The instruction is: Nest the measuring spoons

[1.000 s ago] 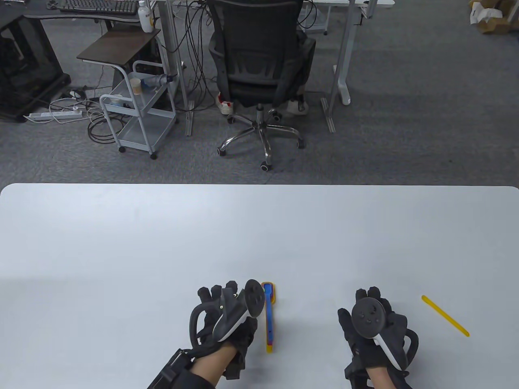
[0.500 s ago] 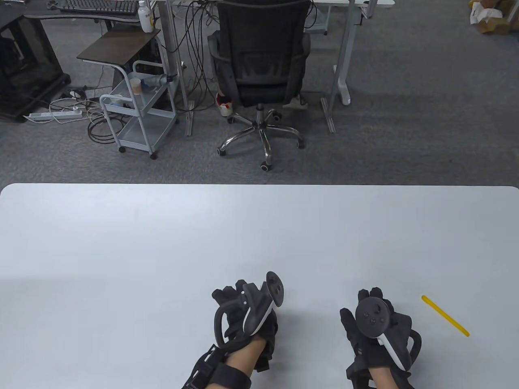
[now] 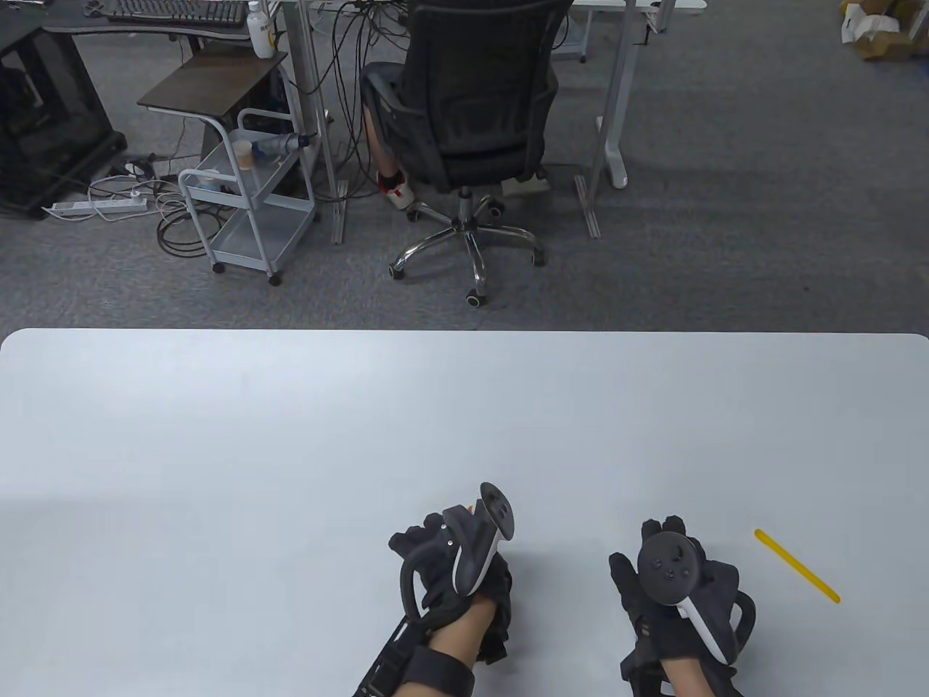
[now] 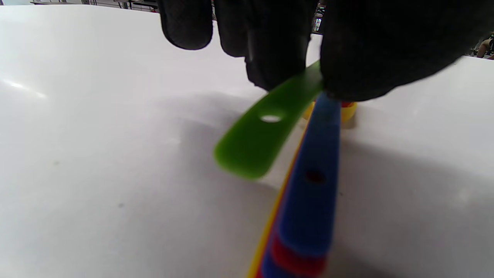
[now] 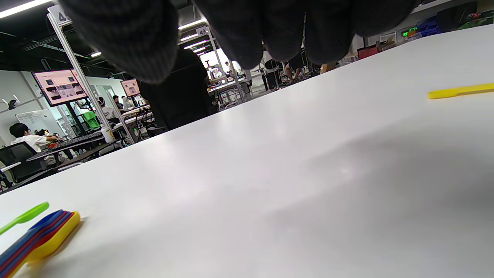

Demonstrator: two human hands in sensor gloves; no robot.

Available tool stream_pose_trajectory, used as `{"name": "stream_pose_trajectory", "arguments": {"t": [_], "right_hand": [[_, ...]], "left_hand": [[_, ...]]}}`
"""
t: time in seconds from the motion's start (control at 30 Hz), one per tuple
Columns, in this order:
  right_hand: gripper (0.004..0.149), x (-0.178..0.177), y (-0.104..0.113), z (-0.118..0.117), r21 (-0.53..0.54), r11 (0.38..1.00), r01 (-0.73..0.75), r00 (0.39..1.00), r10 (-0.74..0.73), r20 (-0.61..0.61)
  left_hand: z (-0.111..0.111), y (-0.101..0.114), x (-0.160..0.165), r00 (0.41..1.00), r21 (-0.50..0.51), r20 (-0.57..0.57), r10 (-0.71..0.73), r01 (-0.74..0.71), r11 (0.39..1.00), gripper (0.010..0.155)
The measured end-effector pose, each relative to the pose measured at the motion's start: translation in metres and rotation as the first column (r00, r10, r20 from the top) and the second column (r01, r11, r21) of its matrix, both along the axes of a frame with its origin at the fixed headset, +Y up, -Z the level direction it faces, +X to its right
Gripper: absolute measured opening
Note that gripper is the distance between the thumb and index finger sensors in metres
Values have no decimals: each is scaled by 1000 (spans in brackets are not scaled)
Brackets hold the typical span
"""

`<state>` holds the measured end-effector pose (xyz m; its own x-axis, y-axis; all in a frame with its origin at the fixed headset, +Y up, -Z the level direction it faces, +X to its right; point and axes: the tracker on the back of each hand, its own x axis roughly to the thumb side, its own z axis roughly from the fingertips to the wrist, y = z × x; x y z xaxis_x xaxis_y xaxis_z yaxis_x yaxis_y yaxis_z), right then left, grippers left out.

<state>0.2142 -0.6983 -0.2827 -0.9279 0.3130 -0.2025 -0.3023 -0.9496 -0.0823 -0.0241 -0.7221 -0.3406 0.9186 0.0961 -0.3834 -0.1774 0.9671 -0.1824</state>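
Observation:
My left hand (image 3: pixel 444 552) sits over the nested spoon stack, which is hidden in the table view. In the left wrist view my left hand (image 4: pixel 308 75) pinches a green measuring spoon (image 4: pixel 257 136) at its bowel end, its handle tilted up and left above the stack of blue, red and yellow spoons (image 4: pixel 310 193) lying on the white table (image 3: pixel 290 435). The right wrist view shows the stack (image 5: pixel 40 239) and the green handle (image 5: pixel 24 217) at lower left. My right hand (image 3: pixel 671 577) rests on the table, empty. A yellow spoon handle or stick (image 3: pixel 796 566) lies to its right.
The yellow stick also shows in the right wrist view (image 5: pixel 459 90). Beyond the table's far edge (image 3: pixel 464 332) are an office chair (image 3: pixel 472 109) with someone seated, a grey cart (image 3: pixel 247 196) and desks.
My left hand has moved right and slightly forward over the spoon stack, which now is covered in the table view. My right hand has barely moved.

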Motion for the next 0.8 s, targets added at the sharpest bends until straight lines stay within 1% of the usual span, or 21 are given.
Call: {"name": "stream_pose_trajectory", "arguments": {"t": [0.37, 0.8], "right_hand": [[70, -1, 1, 0, -5, 1000, -2, 1000, 2, -1], [70, -2, 1, 0, -3, 1000, -3, 1000, 3, -4]], "left_hand": [[-4, -5, -1, 999, -38, -27, 18, -19, 999, 50], [-5, -2, 0, 999, -38, -38, 28, -29, 999, 49]]}}
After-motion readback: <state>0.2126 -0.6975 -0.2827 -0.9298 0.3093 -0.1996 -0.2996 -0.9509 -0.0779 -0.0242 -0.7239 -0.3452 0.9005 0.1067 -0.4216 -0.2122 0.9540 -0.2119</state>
